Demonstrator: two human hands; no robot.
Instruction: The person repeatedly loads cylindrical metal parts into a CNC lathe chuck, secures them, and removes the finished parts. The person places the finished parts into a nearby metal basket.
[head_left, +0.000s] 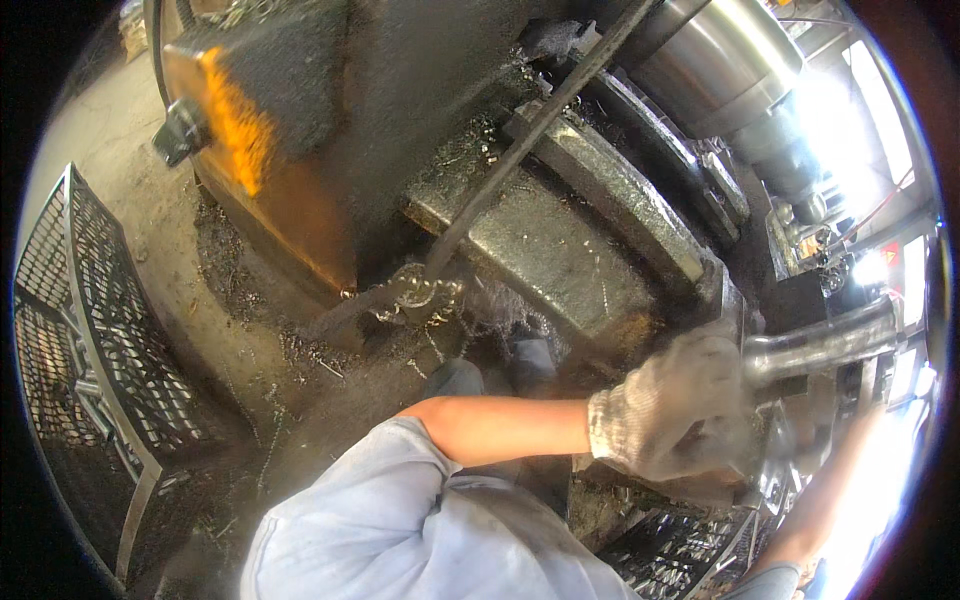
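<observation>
Right of frame, a shiny metal cylinder [830,345], long axis nearly level, rising slightly rightward; just beside its left end, the gloved left hand [680,410], fingers curled, on what cannot tell; lower right, the right forearm [805,535], right hand lost in glare, state untellable; centre, edge of a metal slab [555,240]; farther left, room over shaving-strewn floor [215,310]

Strong white light comes from the windows [880,110] on the right side, and its glare washes out the details around. The metal cylinder [725,60] shows bright reflections. The floor [345,400] near the middle is rather dim. The left hand [685,410] looks blurred, and the mesh basket [135,320] bends toward the black round border.
</observation>
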